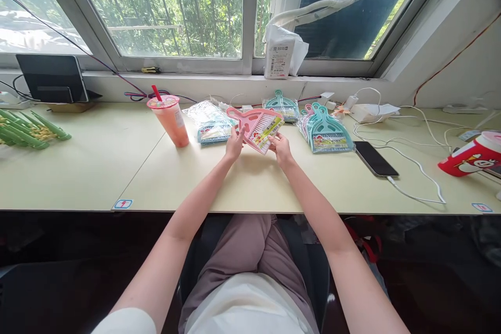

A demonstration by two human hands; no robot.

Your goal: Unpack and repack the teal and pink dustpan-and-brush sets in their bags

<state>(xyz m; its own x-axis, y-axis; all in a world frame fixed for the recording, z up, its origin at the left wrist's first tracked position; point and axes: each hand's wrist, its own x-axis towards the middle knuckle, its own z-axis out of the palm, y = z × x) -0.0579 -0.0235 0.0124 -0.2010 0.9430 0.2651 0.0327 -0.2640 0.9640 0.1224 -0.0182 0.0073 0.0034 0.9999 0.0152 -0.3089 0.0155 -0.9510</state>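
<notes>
A pink mini dustpan and brush set (254,124) with a yellow-green label is held up above the desk between both hands. My left hand (235,145) grips its left side near the handle, fingers closed. At the lower right corner, my right hand (280,147) pinches the label end. Left of it lie clear plastic bags with a blue set (215,131) partly inside. Teal dustpan and brush sets (332,134) in clear wrap are stacked to the right, with pink handles showing behind. Another teal set (280,109) lies farther back.
A pink drink cup (172,122) with a red straw stands on the left. On the right are a phone (376,158) on a white cable and a tilted red cup (472,155). Green stalks (29,130) and a tablet (52,79) are far left. The desk's front edge (250,212) is close.
</notes>
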